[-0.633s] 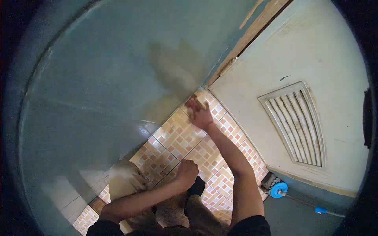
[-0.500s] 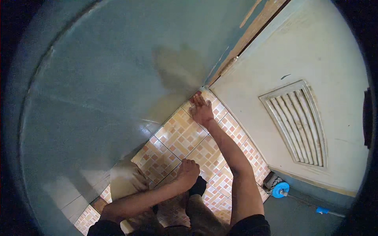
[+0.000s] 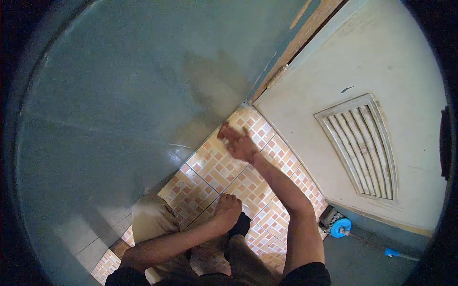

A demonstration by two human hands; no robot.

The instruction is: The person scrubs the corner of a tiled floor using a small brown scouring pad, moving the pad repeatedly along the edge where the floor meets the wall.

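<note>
My right hand (image 3: 240, 145) reaches out over the patterned floor tiles (image 3: 255, 178), close to the foot of the grey-green wall (image 3: 119, 95). Under its fingertips is a small reddish-brown pad (image 3: 223, 129), pressed to the floor where the tiles meet the wall; the hand partly hides it and blurs a little. My left hand (image 3: 228, 208) is closed in a loose fist by my bent knee, with nothing showing in it. A dark sock or shoe (image 3: 240, 225) is just beside that fist.
A pale door (image 3: 310, 90) with a slatted vent (image 3: 365, 148) stands on the right, its lower edge along the tiles. A mop with a blue disc (image 3: 340, 228) and grey strands (image 3: 328, 217) lies at the lower right. Brown bare wood (image 3: 281, 71) shows on the door frame.
My right hand has drawn back from the corner, leftward and nearer along the wall's foot, bringing the reddish-brown pad with it. My left hand has stayed in place.
</note>
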